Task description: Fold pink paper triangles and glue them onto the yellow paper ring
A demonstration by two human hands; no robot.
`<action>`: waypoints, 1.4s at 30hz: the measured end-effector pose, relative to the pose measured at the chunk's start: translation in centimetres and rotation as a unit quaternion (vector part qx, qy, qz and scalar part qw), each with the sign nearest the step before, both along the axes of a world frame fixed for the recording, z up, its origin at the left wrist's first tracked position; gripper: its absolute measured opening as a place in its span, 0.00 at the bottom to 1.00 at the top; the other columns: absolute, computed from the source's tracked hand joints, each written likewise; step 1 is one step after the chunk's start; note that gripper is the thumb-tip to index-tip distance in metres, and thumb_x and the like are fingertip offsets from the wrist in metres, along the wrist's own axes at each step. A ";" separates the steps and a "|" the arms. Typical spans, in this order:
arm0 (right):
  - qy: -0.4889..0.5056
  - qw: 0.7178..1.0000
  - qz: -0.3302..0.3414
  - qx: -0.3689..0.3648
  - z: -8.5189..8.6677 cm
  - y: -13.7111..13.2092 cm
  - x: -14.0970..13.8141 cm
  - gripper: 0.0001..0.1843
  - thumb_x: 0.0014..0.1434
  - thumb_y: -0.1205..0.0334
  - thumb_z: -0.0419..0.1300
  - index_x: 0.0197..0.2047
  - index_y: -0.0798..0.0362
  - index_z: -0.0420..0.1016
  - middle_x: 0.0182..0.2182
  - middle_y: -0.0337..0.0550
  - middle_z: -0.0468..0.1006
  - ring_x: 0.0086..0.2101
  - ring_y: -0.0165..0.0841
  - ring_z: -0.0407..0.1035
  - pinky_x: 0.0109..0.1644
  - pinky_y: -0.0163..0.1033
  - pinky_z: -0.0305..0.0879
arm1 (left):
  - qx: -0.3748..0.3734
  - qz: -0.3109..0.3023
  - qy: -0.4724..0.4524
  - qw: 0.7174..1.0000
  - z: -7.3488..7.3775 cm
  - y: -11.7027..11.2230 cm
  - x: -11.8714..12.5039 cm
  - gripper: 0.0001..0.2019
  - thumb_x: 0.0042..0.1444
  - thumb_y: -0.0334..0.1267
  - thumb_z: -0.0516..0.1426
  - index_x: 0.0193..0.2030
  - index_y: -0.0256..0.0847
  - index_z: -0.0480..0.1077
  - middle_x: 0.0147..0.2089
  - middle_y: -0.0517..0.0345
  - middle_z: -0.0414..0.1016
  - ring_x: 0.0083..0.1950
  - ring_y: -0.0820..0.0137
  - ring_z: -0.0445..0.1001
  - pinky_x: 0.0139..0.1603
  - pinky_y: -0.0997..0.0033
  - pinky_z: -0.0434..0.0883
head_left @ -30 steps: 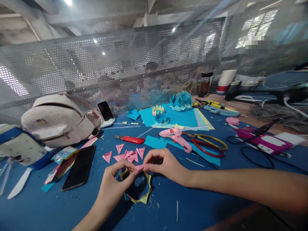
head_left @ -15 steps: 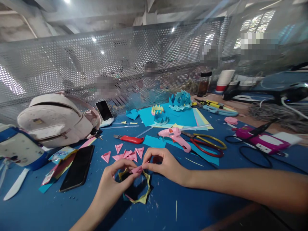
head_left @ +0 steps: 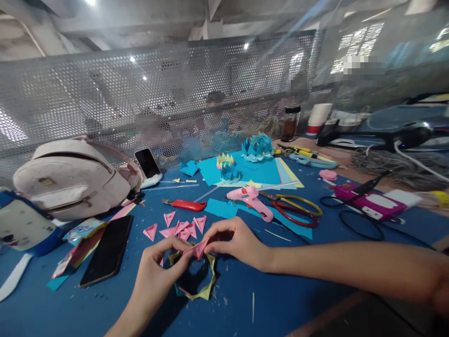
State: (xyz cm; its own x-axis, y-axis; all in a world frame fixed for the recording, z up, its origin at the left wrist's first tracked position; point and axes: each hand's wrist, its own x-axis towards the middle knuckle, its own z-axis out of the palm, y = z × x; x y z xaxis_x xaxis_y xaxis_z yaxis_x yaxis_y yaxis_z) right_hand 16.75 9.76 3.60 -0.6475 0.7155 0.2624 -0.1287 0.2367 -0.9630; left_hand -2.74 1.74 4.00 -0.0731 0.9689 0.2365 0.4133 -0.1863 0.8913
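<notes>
Between the fingertips of both hands is a folded pink paper piece (head_left: 199, 249), held over the far side of a ring of folded yellow paper (head_left: 206, 293). My left hand (head_left: 159, 264) pinches its left end, and my right hand (head_left: 233, 243) pinches its right end. Whether the piece touches the ring I cannot tell. Some blue and pink paper shows on the ring's lower left. Just beyond my left hand lie several loose pink paper triangles (head_left: 181, 229). A pink glue gun (head_left: 250, 199) rests beyond my right hand.
A red utility knife (head_left: 184, 205) and scissors (head_left: 296, 206) lie beyond the hands. Blue paper flowers (head_left: 257, 147) stand on paper sheets farther back. A black phone (head_left: 108, 252) and a backpack (head_left: 70, 182) are at left; a purple device (head_left: 368, 201) with cables is at right.
The pink piece has turned between my fingers, so more of its pointed face shows. Both hands keep their pinch, and the whole view has shifted slightly.
</notes>
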 end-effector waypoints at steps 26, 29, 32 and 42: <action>-0.078 0.948 -0.013 0.307 -0.3 -0.2 0.8 0.06 0.63 0.61 0.64 0.36 0.53 0.79 0.31 0.41 0.80 0.33 0.30 0.70 0.38 0.35 0.64 | 0.043 -0.284 0.318 0.904 0.8 1.2 -4.6 0.06 0.59 0.43 0.64 0.36 0.46 0.72 0.37 0.61 0.76 0.44 0.66 0.73 0.63 0.60 0.51; -0.109 0.915 0.001 0.387 -0.4 0.0 0.9 0.07 0.65 0.60 0.62 0.38 0.53 0.79 0.29 0.40 0.77 0.32 0.31 0.68 0.37 0.35 0.61 | 0.071 -0.276 0.314 0.906 0.0 1.0 -3.9 0.05 0.61 0.38 0.62 0.35 0.45 0.72 0.36 0.64 0.76 0.42 0.68 0.73 0.61 0.61 0.50; -0.146 0.885 0.006 0.442 -0.7 0.2 1.0 0.06 0.65 0.60 0.62 0.38 0.53 0.78 0.28 0.38 0.74 0.32 0.31 0.66 0.37 0.36 0.58 | 0.075 -0.263 0.299 0.914 -0.6 0.8 -3.7 0.05 0.61 0.38 0.63 0.35 0.45 0.71 0.37 0.65 0.76 0.41 0.69 0.73 0.60 0.61 0.49; -0.157 0.908 0.034 0.386 -1.0 0.2 0.7 0.04 0.60 0.61 0.68 0.36 0.51 0.79 0.26 0.34 0.71 0.32 0.29 0.65 0.38 0.35 0.56 | 0.021 -0.217 0.256 0.942 -1.2 0.4 -2.7 0.01 0.61 0.38 0.63 0.37 0.49 0.75 0.38 0.66 0.78 0.42 0.67 0.74 0.59 0.57 0.49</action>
State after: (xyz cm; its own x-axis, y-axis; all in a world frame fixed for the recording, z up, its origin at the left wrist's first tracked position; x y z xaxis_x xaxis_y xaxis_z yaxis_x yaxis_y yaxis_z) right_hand 17.48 9.98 2.62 -0.8130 0.3528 0.4632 0.0847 0.8587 -0.5054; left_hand -5.42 2.12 2.85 0.4612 0.8704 0.1723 0.6640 -0.4674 0.5836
